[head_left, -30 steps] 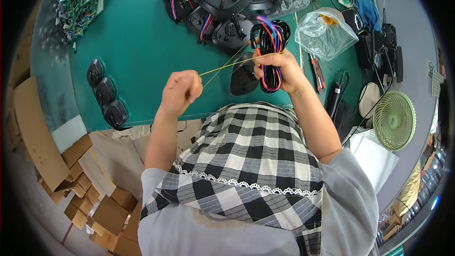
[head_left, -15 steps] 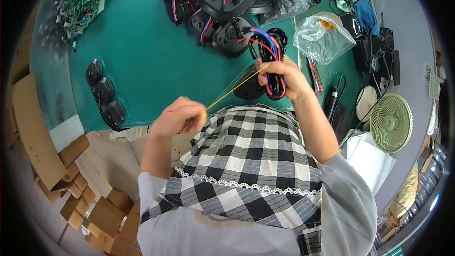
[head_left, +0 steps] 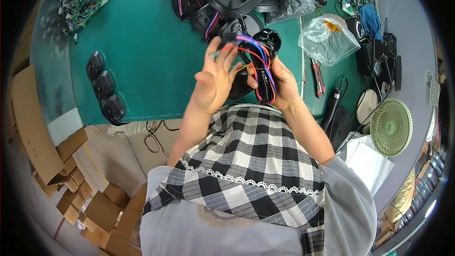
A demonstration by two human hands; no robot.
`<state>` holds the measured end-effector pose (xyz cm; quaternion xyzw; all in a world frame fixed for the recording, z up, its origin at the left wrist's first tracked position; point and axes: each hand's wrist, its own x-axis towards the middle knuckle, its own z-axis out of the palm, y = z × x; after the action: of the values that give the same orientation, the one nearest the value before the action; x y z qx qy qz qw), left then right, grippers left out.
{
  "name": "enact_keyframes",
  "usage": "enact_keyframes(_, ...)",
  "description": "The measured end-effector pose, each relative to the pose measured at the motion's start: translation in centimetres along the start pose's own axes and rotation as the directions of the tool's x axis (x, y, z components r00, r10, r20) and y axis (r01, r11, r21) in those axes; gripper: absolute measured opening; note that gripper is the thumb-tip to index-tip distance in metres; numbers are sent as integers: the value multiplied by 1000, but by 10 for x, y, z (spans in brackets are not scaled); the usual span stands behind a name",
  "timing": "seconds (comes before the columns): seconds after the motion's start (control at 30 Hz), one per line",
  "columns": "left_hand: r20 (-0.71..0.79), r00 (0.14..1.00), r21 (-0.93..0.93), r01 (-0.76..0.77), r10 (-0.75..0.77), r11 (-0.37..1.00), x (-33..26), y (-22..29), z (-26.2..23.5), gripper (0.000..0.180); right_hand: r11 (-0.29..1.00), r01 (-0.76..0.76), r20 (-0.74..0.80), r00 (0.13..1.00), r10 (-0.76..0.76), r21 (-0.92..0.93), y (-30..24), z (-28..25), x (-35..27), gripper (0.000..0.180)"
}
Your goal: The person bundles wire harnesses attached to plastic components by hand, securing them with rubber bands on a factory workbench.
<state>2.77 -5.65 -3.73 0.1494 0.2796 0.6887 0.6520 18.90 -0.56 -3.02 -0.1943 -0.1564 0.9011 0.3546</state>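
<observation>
Swung back in from the stretched-out pull: left hand [head_left: 213, 83], now open-fingered against the wires [head_left: 258, 64]. Black housing [head_left: 263, 50] gripped by right hand [head_left: 279, 83], between both palms. Probably light, rigid shell with floppy, snag-prone leads; best held by the shell.

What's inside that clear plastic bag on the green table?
Inside the clear plastic bag, something small and orange-yellow shows near the top. The crinkled film hides what it is and anything beneath it.
</observation>
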Motion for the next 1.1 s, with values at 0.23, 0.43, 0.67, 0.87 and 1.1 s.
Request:
enact_keyframes(0.23, 256, 874, 837, 14, -414, 547, 38, 93, 26, 115, 640, -25, -95, 993, -75, -768, 7, 13, 6, 14)
enact_keyframes(0.43, 678, 639, 668, -742, -363, -59, -4, 24, 69, 62, -78, -224, -199, 948, -247, -971, 8, -7, 30, 41)
enact_keyframes(0.67, 276, 955, -588, 257, -109, 767, -12, -23, -49, 54, 990, -56, -314, 949, 13, -129, -20, -20, 8, 34)
enact_keyframes(0.87, -85, 973, -284, 182, -214, 942, -4, -14, -10, 92, 991, 115, -336, 938, -87, 65, -5, -9, 14, 25)
enact_keyframes(1.1, -32, 980, -349, 174, -198, 921, 0, -2, 2, 93, 990, 138, -80, 987, -138, -2, -2, -8, 15, 28)
